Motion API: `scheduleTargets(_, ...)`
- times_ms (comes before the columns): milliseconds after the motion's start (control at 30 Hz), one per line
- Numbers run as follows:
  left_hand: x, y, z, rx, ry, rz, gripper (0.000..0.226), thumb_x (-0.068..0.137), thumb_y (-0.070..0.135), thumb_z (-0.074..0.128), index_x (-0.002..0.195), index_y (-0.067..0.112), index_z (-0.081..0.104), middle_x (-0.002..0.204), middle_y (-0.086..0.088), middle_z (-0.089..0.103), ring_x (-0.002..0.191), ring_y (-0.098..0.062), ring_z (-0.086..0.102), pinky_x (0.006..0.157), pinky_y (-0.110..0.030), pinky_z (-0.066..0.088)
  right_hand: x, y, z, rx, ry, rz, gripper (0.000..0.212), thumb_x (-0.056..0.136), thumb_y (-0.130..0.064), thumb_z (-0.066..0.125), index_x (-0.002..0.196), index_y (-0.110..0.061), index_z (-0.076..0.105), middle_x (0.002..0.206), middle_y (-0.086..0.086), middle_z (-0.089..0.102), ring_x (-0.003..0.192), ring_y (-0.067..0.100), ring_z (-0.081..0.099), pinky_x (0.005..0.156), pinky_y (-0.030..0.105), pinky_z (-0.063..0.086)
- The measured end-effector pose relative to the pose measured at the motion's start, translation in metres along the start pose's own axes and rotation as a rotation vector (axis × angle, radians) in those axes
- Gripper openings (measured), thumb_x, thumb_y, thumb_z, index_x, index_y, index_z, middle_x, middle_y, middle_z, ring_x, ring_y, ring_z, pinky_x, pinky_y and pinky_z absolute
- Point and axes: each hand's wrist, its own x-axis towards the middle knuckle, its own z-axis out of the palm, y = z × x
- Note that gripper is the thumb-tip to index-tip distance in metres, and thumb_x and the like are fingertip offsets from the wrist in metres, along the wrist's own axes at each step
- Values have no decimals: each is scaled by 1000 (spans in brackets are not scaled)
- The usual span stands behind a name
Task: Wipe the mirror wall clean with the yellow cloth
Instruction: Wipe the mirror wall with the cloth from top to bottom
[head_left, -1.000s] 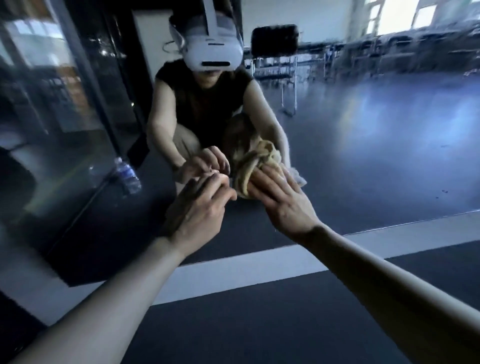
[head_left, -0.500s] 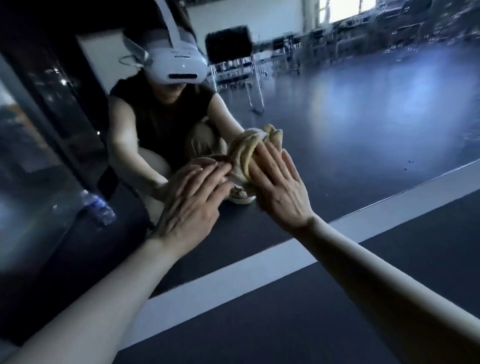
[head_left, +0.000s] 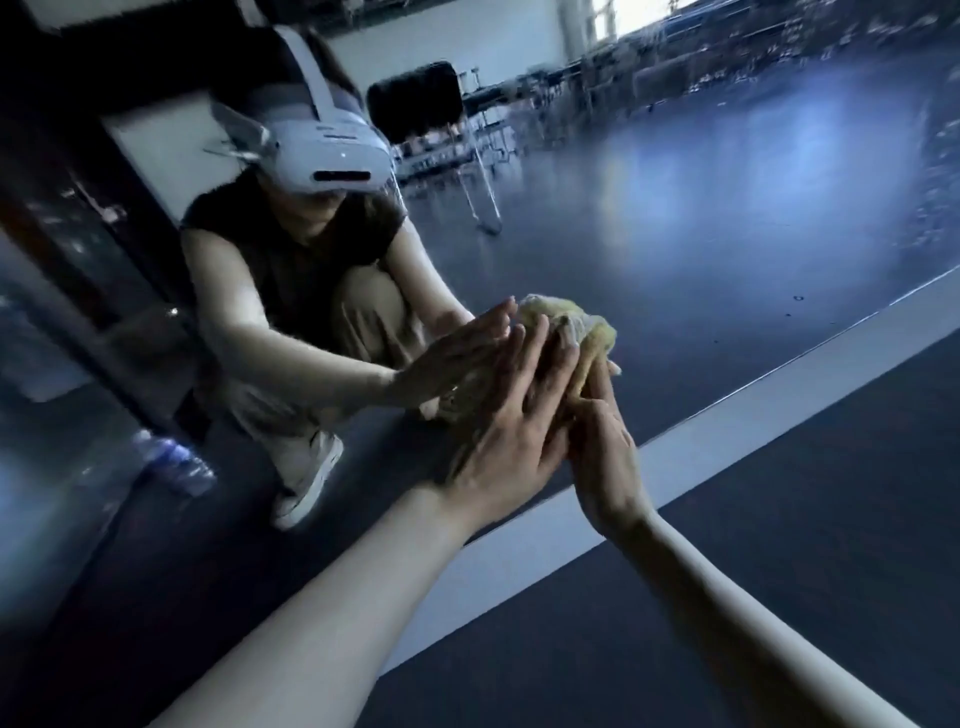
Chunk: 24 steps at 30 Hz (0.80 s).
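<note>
**Both hands pressing bunched yellow cloth low on the mirror**

Person is crouching at the mirror wall (head_left: 727, 234), both arms reaching forward. Yellow cloth (head_left: 584, 327) is sitting wadded against the glass low down, just above the white base strip (head_left: 727, 431). Left hand (head_left: 509, 431) is lying flat, fingers (head_left: 537, 353) straight and together, pushing on the cloth's near side. Right hand (head_left: 605, 452) is showing edge-on, touching the left, with its fingertips going up into the wad. Cannot tell whether they are curling round the fabric or only pressing it, since the left hand is covering them.

Handling, judged: cloth is looking soft, light and limp, with a terry-like nap and lumpy folds. It has no stiffness, so it is going to follow the palm. Best hold is a flat palm over the middle of the wad, or a pinched fold at the edge so it is not slipping out. Glass is looking hard, smooth and slick, so the cloth is likely sliding easily. It is a rigid, breakable pane, so it is calling for even pressure and no jabbing.

Rest: dark matte floor (head_left: 675, 597). Reflection is showing a white headset (head_left: 327, 156), a black chair (head_left: 415, 101) and a clear water bottle (head_left: 176, 462) at far left.
</note>
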Motion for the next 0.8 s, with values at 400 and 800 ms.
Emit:
scheduleTargets(400,55,-42,-11,299,-184,561,56,86,6,35,142,8,27,149,-6,32,136,-23,30,110,-46,28,8,-25,-20,154,60,149,35,98,-2,32,125,4,54,126,21,59,112,11,60,102,27,45)
scheduleTargets(800,129,-70,-59,413,275,142,56,88,14,47,143,20,37,149,-11,34,138,-34,27,113,-49,12,5,30,-39,-326,812,386,17,98,-17,38,101,-11,54,99,1,57,89,16,50,75,26,33)
